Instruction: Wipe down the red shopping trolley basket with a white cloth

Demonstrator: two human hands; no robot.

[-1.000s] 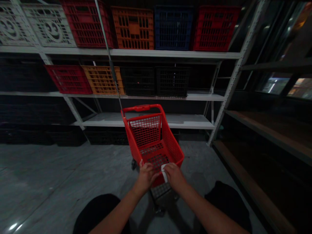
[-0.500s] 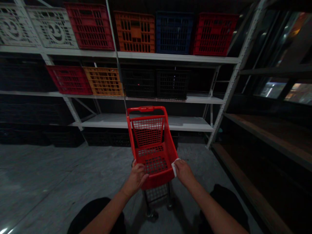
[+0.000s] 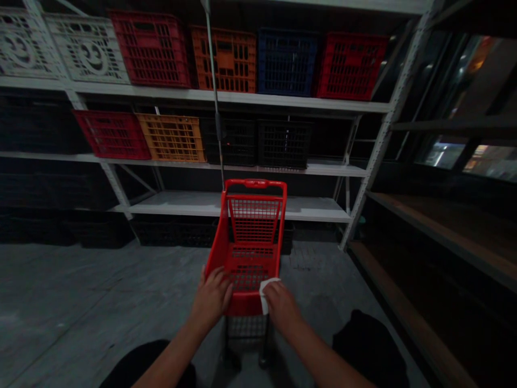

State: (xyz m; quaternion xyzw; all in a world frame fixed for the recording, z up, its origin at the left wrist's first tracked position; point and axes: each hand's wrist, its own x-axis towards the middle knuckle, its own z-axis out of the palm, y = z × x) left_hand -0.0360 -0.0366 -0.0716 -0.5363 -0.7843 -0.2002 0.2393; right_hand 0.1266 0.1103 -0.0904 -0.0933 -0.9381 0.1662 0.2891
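Note:
A small red plastic shopping cart (image 3: 244, 307) stands before me, its low front edge towards me and its handle (image 3: 256, 184) at the far side. My left hand (image 3: 211, 298) is closed over the cart's front left corner, fingers curled over the rim. In my right hand (image 3: 281, 305) a white cloth or wipe (image 3: 265, 296) is pinched, lying against the front right corner. The basket's slatted floor shows between my hands with nothing on it. Dark legs and wheels (image 3: 264, 360) show below the basket, partly in shadow.
Behind the cart runs a white metal shelf rack (image 3: 311, 208) with plastic crates, among them an orange one (image 3: 225, 60) and a blue one (image 3: 287, 63). A thin pole (image 3: 214, 70) rises by the cart's handle. Wooden-edged shelving (image 3: 428, 221) stands at the right.
The cart has swivelled: its front has moved left and its handle right. Both hands have moved left along with the front edge, the white cloth still in the right hand.

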